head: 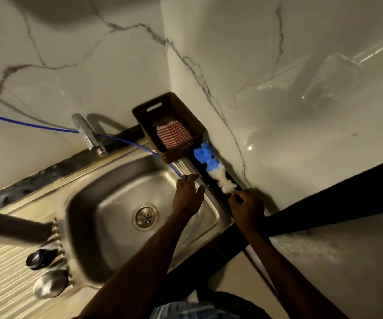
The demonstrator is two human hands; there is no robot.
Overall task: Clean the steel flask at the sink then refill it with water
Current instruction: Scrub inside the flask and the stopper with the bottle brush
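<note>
Marble-veined wall panels meet in a corner behind a stainless steel sink [107, 203] set into the bench; light is dim, frame blurred at the left edge.

Steel flask [17, 226] lies on its side on the ribbed draining board, left of the basin, mouth toward the basin as far as blur allows. Just near of it sit a black round cap [38, 259] and a shiny steel cup-lid [50, 284], apart from the flask — it looks opened up for washing.

Right hand [248, 208] is curled round the handle end of a blue-and-white fluffy bottle brush [211, 169], which lies along the dark ledge against the right wall. Likely fetching it to scrub the flask's inside.

Left hand [189, 194] rests with fingers loosely bent on the sink's right rim, holding nothing; seemingly bracing.

Chrome tap [89, 134] stands at the far edge with a thin blue hose [31, 124] running past it; no water visible. Dark brown woven basket [169, 127] in the corner holds a red-checked cloth [174, 134], kept dry above the basin.

Judgement: early in the cleaning; refill not yet begun.
</note>
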